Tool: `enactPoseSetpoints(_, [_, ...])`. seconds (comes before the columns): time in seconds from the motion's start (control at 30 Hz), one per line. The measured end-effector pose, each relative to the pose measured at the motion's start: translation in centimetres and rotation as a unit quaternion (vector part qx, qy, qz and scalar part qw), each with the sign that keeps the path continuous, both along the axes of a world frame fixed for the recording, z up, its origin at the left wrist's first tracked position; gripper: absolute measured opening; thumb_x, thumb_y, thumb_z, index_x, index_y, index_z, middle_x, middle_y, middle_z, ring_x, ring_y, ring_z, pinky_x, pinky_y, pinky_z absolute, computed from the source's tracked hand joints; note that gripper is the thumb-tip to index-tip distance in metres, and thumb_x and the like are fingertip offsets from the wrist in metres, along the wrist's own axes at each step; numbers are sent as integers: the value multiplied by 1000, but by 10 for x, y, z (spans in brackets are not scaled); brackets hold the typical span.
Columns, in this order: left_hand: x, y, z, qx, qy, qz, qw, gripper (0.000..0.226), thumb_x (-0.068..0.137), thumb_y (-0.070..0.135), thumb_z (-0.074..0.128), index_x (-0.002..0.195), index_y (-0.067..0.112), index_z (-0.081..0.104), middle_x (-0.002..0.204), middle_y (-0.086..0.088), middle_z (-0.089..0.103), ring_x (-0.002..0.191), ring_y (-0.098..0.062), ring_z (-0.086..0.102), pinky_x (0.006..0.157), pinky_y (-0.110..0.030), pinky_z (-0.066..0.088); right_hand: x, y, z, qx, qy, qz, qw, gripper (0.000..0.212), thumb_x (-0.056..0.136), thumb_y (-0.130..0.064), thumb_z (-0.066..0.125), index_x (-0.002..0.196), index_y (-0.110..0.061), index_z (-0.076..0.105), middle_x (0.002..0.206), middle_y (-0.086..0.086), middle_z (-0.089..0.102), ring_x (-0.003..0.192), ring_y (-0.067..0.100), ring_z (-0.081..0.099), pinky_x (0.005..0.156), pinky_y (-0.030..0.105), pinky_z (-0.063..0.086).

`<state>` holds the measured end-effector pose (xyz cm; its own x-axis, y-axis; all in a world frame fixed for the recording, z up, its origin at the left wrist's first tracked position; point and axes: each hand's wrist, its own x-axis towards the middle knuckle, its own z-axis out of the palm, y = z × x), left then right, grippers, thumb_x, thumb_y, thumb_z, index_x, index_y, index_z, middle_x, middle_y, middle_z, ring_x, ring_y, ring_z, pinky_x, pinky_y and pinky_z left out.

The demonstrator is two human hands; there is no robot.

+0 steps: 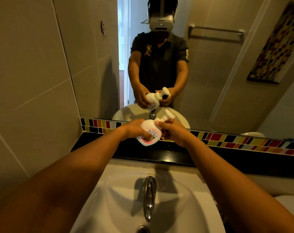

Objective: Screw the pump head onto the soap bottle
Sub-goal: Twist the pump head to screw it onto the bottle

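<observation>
Head view: both bare arms reach forward over a white ceramic washbasin (185, 195), holding a white plastic soap bottle with a pink and green label (148, 132) in the air above the black countertop ledge (159, 152) behind the basin. The bottle is tilted, its base toward the camera and lower left, its neck pointing up and to the right. The left hand (134, 129) wraps around the bottle's body, fingers curled over the label side. The right hand (173, 132) closes around the neck, thumb and fingers pinching the collar of the white plastic pump head (166, 116), which sits on the bottle's neck with its nozzle sticking out past the fingers. How far the collar is threaded on cannot be told.

A chrome tap (149, 197) rises from the middle of the basin, below the bottle. Behind the basin, a strip of multicoloured mosaic tiles (243, 140) runs along the wall under a large wall mirror (210, 73), which reflects the person, bottle and hands.
</observation>
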<state>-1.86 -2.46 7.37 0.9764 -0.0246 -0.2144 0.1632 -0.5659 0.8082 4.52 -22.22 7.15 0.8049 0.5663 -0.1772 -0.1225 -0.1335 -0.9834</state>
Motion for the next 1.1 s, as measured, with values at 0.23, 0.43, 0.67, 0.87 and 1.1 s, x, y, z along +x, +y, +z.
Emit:
enactPoseSetpoints(0.23, [-1,2,3,-5,2,-2,1000,53,71,22,82,116,21,54,114,-5,65,105,-23,63,89,-38,55,-1,-7,1,31,27,18,999,49,76,-13,78,121,-9,59,91,13,74,67,17,72,58,28,57])
enactPoseSetpoints(0.43, [-1,-3,4,0,-8,-9,1000,58,68,24,83,118,21,54,114,-5,66,104,-22,64,86,-36,56,-3,-4,2,13,6,-6,1000,43,78,-33,80,112,-12,62,94,13,74,72,19,72,58,28,55])
enactPoseSetpoints(0.67, [-2,-3,7,2,-16,-11,1000,54,69,21,83,114,23,53,112,-3,65,102,-21,63,79,-31,55,-6,-10,3,43,14,3,999,52,77,-14,77,124,-14,56,98,15,72,70,17,73,59,29,57])
enactPoseSetpoints(0.87, [-3,-6,6,12,-11,-17,1000,58,70,22,82,120,19,53,115,-6,65,105,-24,63,86,-36,55,-9,-7,5,-9,-27,-10,1000,44,79,-33,79,114,-12,62,96,13,75,82,25,72,63,31,55])
enactPoseSetpoints(1.1, [-6,-4,14,-7,15,-51,999,46,72,23,81,113,23,59,108,-1,69,99,-20,67,80,-31,58,-15,-17,11,-36,-98,1,994,35,83,-30,76,108,-9,65,85,5,74,62,9,69,53,22,51])
